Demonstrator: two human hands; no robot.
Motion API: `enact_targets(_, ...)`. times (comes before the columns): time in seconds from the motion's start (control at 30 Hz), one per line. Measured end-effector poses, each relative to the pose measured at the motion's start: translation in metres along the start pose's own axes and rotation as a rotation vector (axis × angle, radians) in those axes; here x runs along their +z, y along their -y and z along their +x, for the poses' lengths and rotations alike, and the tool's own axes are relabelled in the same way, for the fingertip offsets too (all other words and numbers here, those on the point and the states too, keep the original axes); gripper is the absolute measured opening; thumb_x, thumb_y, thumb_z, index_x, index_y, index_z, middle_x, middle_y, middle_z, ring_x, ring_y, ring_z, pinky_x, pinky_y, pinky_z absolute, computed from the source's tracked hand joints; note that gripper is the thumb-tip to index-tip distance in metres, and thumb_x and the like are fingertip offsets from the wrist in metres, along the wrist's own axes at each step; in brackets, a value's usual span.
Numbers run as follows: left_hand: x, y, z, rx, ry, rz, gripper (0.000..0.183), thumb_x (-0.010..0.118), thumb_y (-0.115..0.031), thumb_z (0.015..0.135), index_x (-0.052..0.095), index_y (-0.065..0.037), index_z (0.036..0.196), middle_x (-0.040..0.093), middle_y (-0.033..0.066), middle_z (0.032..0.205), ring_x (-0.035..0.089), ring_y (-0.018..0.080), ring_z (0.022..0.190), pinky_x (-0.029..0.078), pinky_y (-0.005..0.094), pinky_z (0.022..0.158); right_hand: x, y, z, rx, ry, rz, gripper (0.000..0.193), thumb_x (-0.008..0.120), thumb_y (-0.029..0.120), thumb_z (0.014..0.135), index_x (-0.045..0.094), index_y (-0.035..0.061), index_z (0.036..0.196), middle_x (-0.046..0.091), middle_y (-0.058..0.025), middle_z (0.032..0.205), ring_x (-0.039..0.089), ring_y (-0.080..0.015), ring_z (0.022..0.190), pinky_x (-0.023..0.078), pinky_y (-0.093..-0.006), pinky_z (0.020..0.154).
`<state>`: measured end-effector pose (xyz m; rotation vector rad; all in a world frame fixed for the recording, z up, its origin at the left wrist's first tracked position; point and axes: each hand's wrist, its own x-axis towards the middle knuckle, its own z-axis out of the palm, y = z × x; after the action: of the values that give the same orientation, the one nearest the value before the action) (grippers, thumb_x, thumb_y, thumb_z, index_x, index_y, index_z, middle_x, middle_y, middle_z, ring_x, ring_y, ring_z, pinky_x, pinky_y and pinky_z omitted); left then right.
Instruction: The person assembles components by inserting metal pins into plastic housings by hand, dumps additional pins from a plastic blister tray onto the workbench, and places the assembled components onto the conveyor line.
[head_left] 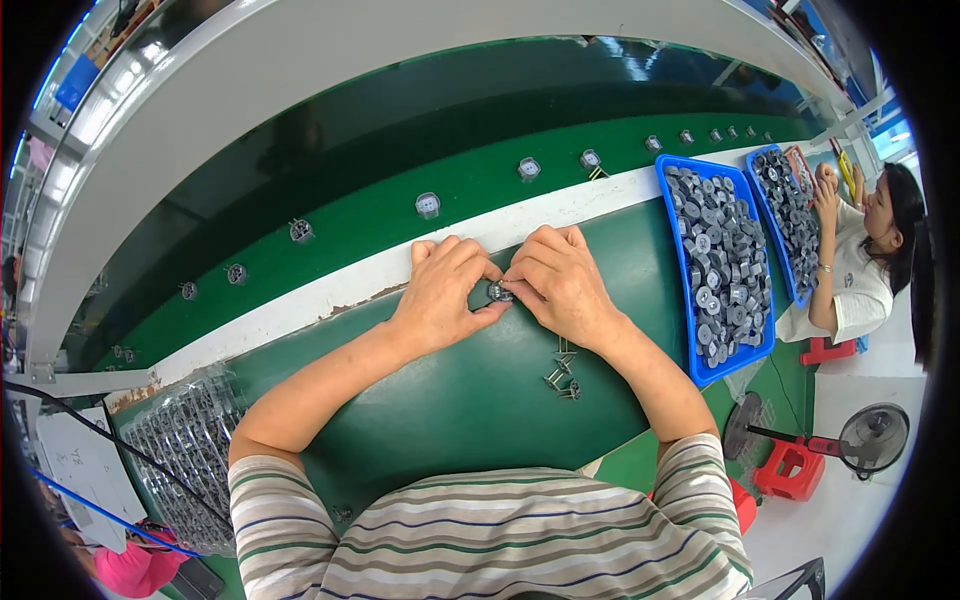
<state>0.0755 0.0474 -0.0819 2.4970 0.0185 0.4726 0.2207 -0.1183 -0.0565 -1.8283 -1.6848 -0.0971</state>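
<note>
My left hand (pixel 445 292) and my right hand (pixel 562 285) meet over the green table. Between their fingertips is a small dark, roundish part (pixel 499 292) with shiny metal on it. Both hands are closed in a pinch on it; the fingers partly cover it, so its exact kind does not show. On the tabletop by my right wrist lie several small metal pieces with prongs (pixel 565 378). Beyond my hands runs a green conveyor belt (pixel 370 225). It carries spaced-out small parts, among them a pale-faced one (pixel 428 205).
A blue tray (pixel 697 372) of grey round parts stands at the right, with a second blue tray (pixel 799 300) beyond it. A co-worker (pixel 850 255) sits there. Stacked clear plastic trays (pixel 185 450) occupy the left. A white ledge (pixel 370 275) borders the belt.
</note>
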Motion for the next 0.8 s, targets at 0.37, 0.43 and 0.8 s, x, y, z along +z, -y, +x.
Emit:
enact_targets(0.37,0.0,-0.001,0.001,-0.012,0.023,-0.008,0.033,0.09,-0.026,0.076,0.069,-0.014,0.098,0.059,0.0007,0.098,0.055,0.0219,0.101,0.032,0.0404,0.09,0.005,-0.001,-0.004,-0.011,-0.009,-0.016,0.018,0.085,0.004,0.076,0.07,0.0077,0.084,0.065,-0.0013,0.086,0.061,-0.0214,0.089,0.04,-0.0393,0.079)
enact_targets(0.43,-0.001,-0.002,0.002,-0.004,0.02,-0.008,0.032,0.09,-0.026,0.076,0.069,-0.014,0.098,0.059,0.0008,0.098,0.055,0.022,0.101,0.032,0.0405,0.09,0.005,0.006,-0.002,-0.009,0.004,-0.086,0.017,0.085,0.005,0.077,0.07,0.0075,0.085,0.065,-0.0019,0.085,0.062,-0.0223,0.09,0.042,-0.0393,0.079)
enact_targets(0.8,-0.054,0.032,0.001,-0.084,-0.179,0.108,0.027,0.088,-0.019,0.076,0.071,-0.011,0.095,0.064,0.0011,0.096,0.06,0.0209,0.098,0.033,0.0387,0.092,-0.033,-0.097,0.012,0.266,-0.241,-0.403,0.015,0.079,0.007,0.082,0.071,0.0044,0.095,0.071,-0.0129,0.094,0.066,-0.0353,0.097,0.052,-0.0472,0.082)
